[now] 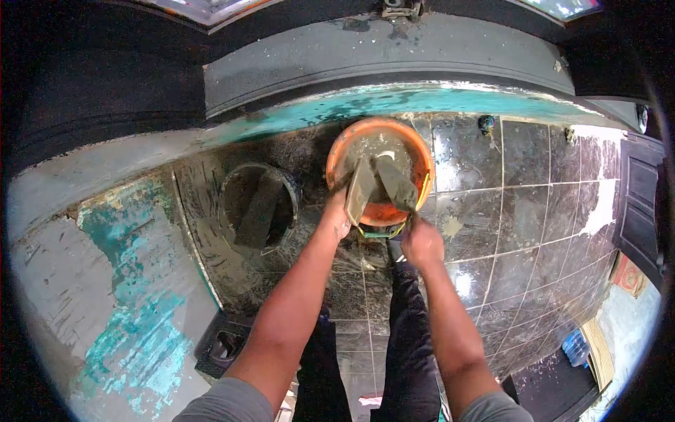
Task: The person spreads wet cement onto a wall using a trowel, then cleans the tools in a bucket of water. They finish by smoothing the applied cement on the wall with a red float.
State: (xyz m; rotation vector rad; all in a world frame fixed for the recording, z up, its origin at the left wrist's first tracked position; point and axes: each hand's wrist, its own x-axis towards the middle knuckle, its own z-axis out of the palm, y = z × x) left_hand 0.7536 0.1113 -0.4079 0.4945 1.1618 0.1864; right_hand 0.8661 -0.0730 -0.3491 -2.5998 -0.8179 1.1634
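Observation:
An orange bucket stands on the tiled floor, with wet grey mortar inside. My left hand is closed on a mortar-coated flat board, tilted over the bucket's near left side. In my right hand, shut in a fist, is a trowel with its grey blade angled over the bucket opening. The two flat faces lean toward each other, their far ends close together above the mortar. A yellow-green bucket handle hangs at the near rim, between my hands.
A dark bucket with a flat dark board in it stands to the left. Ahead runs a wall base with worn turquoise paint. A black crate-like object lies near my left arm. Dark tiles extend right toward a dark door.

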